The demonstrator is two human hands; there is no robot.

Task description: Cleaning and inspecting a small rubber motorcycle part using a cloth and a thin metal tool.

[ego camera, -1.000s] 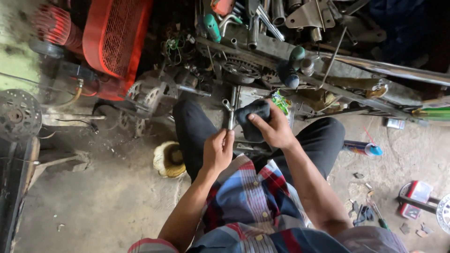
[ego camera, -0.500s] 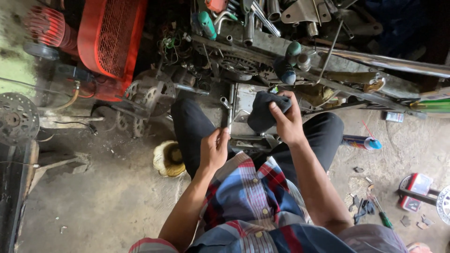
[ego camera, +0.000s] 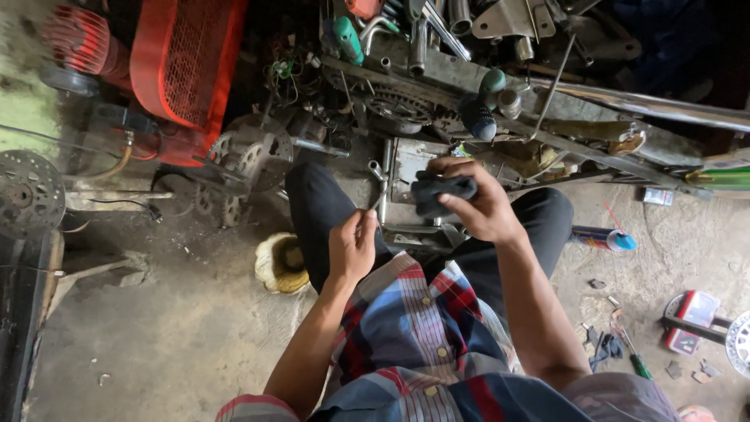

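At frame centre, the left hand [ego camera: 351, 248] pinches a slim steel spanner [ego camera: 381, 197] upright while the right hand [ego camera: 478, 205] clutches a dark crumpled rag [ego camera: 439, 192]; greasy fingers could let the spanner slip onto the concrete floor [ego camera: 156, 328].

Ahead of your hands, a crowded engine frame [ego camera: 437, 101] of sprockets, rods and tools blocks any reach forward, and your knees hem in the small gap around the wrench [ego camera: 380, 191]. To your left, bare concrete floor [ego camera: 156, 328] lies open, save for a yellow bowl [ego camera: 281, 264] beside your leg.
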